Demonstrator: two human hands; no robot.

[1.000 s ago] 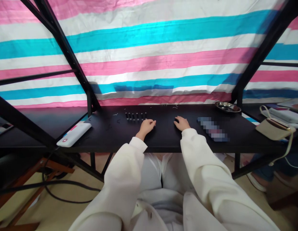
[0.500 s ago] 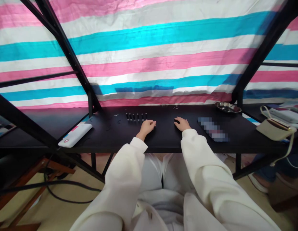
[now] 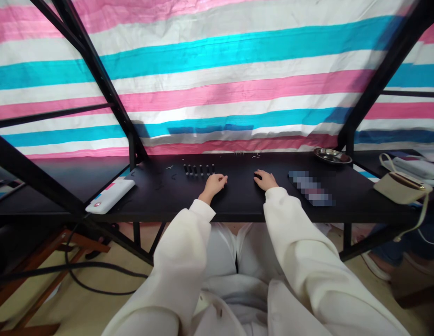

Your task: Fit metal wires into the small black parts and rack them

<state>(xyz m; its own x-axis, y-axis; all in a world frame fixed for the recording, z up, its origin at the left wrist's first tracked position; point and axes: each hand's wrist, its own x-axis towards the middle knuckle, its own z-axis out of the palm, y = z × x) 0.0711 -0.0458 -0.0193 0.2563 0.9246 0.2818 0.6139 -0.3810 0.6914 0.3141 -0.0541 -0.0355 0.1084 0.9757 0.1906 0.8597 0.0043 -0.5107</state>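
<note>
My left hand (image 3: 215, 185) rests on the black table with its fingers curled in together, and nothing shows between the fingertips. Just beyond it, towards the left, several small dark cylinders (image 3: 195, 171) stand upright in a row. The nearest of them is close to my knuckles, and I cannot tell whether they touch. My right hand (image 3: 266, 180) lies on the tabletop further right, palm down, fingers bent and slightly apart, holding nothing. To its right lies a flat object (image 3: 311, 188) whose surface is blurred out by pixels.
A shiny metal dish (image 3: 332, 156) sits at the back right. On the left edge lies a white power bank-like box (image 3: 111, 196). A cream bag (image 3: 401, 188) with a strap rests far right. Black frame posts (image 3: 101, 74) and a striped sheet (image 3: 238, 88) border the table (image 3: 238, 205).
</note>
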